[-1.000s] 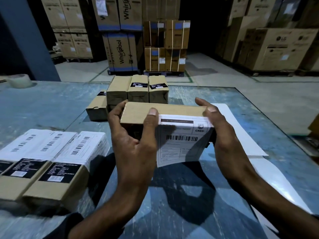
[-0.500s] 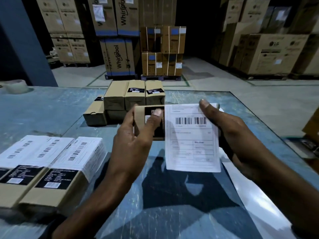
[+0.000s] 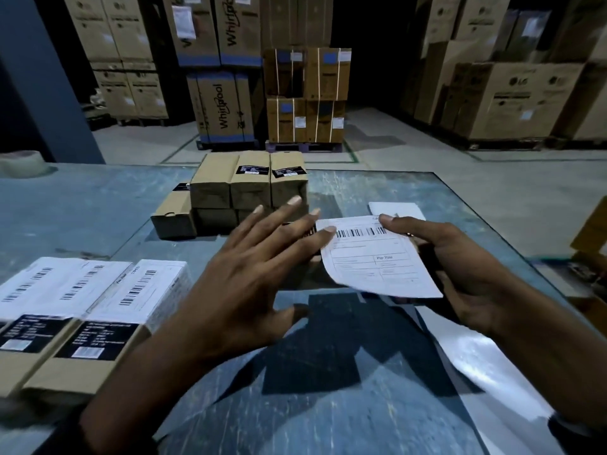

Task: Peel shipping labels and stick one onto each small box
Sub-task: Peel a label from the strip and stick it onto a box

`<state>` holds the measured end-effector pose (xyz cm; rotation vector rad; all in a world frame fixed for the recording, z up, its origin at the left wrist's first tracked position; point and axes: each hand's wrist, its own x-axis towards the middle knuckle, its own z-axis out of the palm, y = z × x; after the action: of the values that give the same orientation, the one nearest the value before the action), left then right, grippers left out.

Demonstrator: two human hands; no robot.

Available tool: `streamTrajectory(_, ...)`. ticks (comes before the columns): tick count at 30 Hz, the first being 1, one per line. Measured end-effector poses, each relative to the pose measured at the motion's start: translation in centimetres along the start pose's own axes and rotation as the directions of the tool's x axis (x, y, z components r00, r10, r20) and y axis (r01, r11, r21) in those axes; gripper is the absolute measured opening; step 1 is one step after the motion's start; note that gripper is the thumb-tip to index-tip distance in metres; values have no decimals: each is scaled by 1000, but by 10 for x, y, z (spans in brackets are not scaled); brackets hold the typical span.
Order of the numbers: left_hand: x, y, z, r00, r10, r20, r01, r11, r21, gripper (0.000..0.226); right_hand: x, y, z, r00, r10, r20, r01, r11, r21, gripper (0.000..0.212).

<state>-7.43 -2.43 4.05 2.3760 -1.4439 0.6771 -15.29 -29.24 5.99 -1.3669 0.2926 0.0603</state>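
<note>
A small brown box (image 3: 312, 234) lies low over the blue table (image 3: 82, 211), mostly hidden under a white shipping label (image 3: 377, 261) and my hands. My right hand (image 3: 466, 270) grips the box from the right, its thumb pressing the label's top edge by the barcode. The label's lower part hangs loose and curls. My left hand (image 3: 249, 277) hovers with fingers straight and spread, one fingertip touching the label's left edge. Several unlabelled boxes (image 3: 249, 188) are stacked behind it. Labelled boxes (image 3: 138, 290) lie at the near left.
White label backing sheets lie to the right, one behind my right thumb (image 3: 395, 209) and a glossy one near the front (image 3: 476, 359). A tape roll (image 3: 19, 163) sits at the far left. The table's right edge runs diagonally; large cartons stand on the floor beyond.
My left hand has let go of the box and spread open, a fingertip on the label. The box with its label now lies flatter and lower in my right hand.
</note>
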Motion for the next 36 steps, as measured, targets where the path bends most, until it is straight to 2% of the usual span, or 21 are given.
streamTrajectory(2, -2, 1, -2, 994, 55, -92, -53, 998, 26, 72, -1, 1, 2, 998, 30, 51, -28, 999, -33, 43)
streamTrajectory(4, -4, 2, -6, 986, 71, -148, -71, 997, 9, 63, -3, 0, 2, 990, 67, 125, -60, 997, -56, 40)
streamTrajectory(6, -4, 2, -10, 988, 34, -152, -43, 998, -55, 62, -3, -2, 0, 984, 88, 157, -64, 986, -155, 52)
streamTrajectory(8, -6, 2, -12, 990, -29, -139, 7, 987, -159, 59, 0, -6, -8, 994, 48, 98, -14, 945, -327, 73)
streamTrajectory(10, -7, 1, -15, 990, -123, -73, 93, 943, -320, 54, 6, -9, -20, 995, -61, 84, 87, 930, -358, 83)
streamTrajectory(13, -7, -1, -19, 978, -200, 57, 205, 879, -430, 43, 11, -10, -31, 950, -166, 265, 244, 923, -298, 84)
streamTrajectory(16, -9, -4, -19, 946, -239, 219, 318, 812, -490, 42, 12, -2, -38, 888, -73, 455, 315, 817, -484, 81)
streamTrajectory(19, -8, -1, -18, 895, -251, 369, 426, 727, -539, 42, 6, 2, -36, 841, 68, 538, 310, 754, -579, 72)
streamTrajectory(21, -6, 1, -18, 878, -269, 396, 456, 722, -520, 43, 4, 5, -31, 845, 102, 524, 288, 739, -609, 69)
streamTrajectory(25, -4, 3, -18, 836, -304, 458, 523, 694, -495, 47, 7, 12, -22, 885, 53, 462, 279, 733, -620, 59)
streamTrajectory(30, -1, 1, -18, 779, -348, 522, 599, 660, -454, 52, 4, 13, -12, 870, -6, 494, 323, 763, -560, 58)
streamTrajectory(33, 0, 3, -17, 774, -329, 541, 595, 669, -446, 60, 3, 16, -10, 868, -39, 495, 334, 784, -523, 58)
streamTrajectory(36, 0, 5, -14, 789, -303, 535, 573, 677, -462, 68, 1, 21, -7, 865, -27, 502, 322, 796, -512, 50)
